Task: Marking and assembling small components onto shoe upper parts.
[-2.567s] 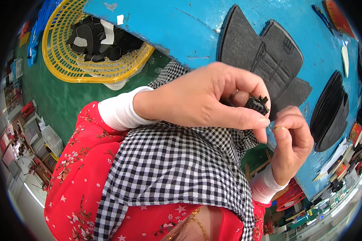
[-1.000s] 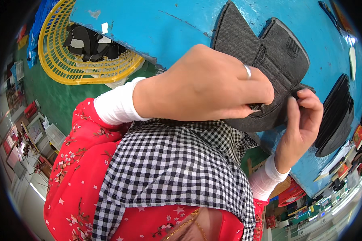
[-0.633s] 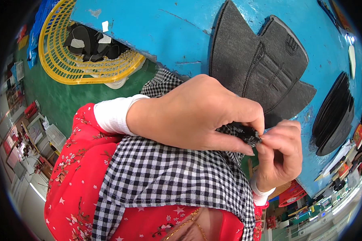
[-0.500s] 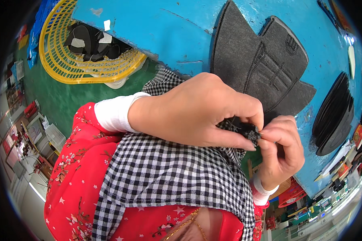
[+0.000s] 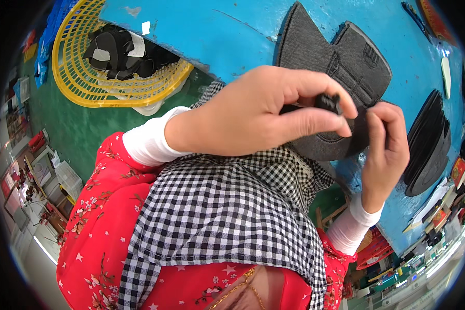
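A dark grey stitched fabric piece (image 5: 315, 46) lies flat on the blue table, its lower part passing behind my hands. My left hand (image 5: 258, 113) is over its near part, thumb and fingers curled around a small black fuzzy piece (image 5: 327, 102), whose kind I cannot make out. To its right, my right hand (image 5: 385, 150) has thumb and forefinger bent together by the fabric's right edge. Whatever is between those fingertips, if anything, is too small to tell. A gap separates the two hands.
Left of the blue table (image 5: 217, 41) stands a yellow plastic basket (image 5: 64, 67) with black strappy pieces (image 5: 111, 51) inside. A stack of black flat sole-shaped pieces (image 5: 430, 147) rests at the right. Farther right lie a white strip (image 5: 445, 77) and mixed packets.
Both hands have risen away from my apron toward the fabric piece and drawn apart. The small black piece stays with my left hand; my right fingers have come off it.
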A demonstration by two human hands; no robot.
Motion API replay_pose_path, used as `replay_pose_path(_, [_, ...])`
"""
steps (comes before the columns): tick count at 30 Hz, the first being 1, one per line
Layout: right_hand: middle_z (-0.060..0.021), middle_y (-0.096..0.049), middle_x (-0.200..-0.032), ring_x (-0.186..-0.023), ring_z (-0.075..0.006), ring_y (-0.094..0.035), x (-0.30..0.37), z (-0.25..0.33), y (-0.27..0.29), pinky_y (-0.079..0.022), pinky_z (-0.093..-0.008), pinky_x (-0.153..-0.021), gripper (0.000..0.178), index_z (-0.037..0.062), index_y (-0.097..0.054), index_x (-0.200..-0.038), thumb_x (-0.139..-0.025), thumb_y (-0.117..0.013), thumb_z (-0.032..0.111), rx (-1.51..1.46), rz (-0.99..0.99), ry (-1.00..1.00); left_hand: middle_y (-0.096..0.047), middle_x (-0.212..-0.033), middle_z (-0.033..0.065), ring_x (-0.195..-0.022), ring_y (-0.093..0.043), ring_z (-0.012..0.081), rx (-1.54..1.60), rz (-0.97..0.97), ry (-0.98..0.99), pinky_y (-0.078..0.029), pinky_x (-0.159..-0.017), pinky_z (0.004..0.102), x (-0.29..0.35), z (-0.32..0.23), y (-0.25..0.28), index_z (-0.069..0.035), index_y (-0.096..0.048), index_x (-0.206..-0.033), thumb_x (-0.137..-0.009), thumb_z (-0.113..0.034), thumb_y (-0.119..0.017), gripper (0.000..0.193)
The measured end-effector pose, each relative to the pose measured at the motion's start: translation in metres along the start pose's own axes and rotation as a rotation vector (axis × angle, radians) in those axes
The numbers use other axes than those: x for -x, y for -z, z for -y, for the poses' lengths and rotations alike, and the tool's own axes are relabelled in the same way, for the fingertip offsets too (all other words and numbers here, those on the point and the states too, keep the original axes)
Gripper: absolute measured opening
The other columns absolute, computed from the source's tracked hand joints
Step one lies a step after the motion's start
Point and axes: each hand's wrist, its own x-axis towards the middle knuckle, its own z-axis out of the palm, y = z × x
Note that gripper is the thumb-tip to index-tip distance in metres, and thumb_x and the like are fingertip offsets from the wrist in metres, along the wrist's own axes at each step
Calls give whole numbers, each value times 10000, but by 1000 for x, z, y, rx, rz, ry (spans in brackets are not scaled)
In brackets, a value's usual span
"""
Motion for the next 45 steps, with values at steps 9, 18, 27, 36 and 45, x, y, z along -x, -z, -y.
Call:
replay_pose_path(9, [-106, -613, -820, -755, -198, -594, 58, 27, 32, -485, -299, -703, 263, 19, -530, -873, -716, -703, -101, -770, 132, -380, -655, -1132, 181, -499, -347, 50, 955, 195, 369, -340, -444, 189, 6, -19, 10, 78, -455, -1266, -1003, -227, -347, 417])
replay_pose_path(18, [-105, -641, -758, -719, -270, -611, 111, 16, 57, -467, -335, -721, 160, 11, -646, -826, -678, -706, 5, 21, 635, -338, -646, -1159, 179, -501, -342, 56, 959, 250, 392, -338, -437, 198, 15, -27, -2, 76, -417, -1282, -949, -222, -333, 454])
replay_pose_path(27, [-128, -618, -956, -831, -230, -566, 106, 42, 48, -438, -328, -666, 405, 21, -599, -1041, -698, -803, 89, -370, -112, 9, -536, -1318, 240, -474, -308, 17, 978, 307, 394, -301, -433, 169, 12, -33, -24, 32, -358, -1333, -999, -248, -379, 436])
replay_pose_path(36, [-104, -654, -1065, -945, -280, -587, 58, 56, 11, -477, -389, -812, 609, 24, -627, -1105, -591, -864, 250, -161, -95, 210, -535, -688, -34, -480, -372, -1, 875, 376, 468, -283, -424, 170, 22, -32, -32, 25, -363, -1339, -1016, -262, -446, 440])
replay_pose_path(45, [-100, -678, -947, -884, -270, -594, 59, 49, 5, -464, -383, -785, 446, 26, -656, -984, -610, -845, 181, -271, -85, 191, -426, -566, -64, -457, -368, 17, 933, 385, 486, -282, -424, 184, 24, -24, -28, 13, -512, -1199, -990, -374, -501, 439])
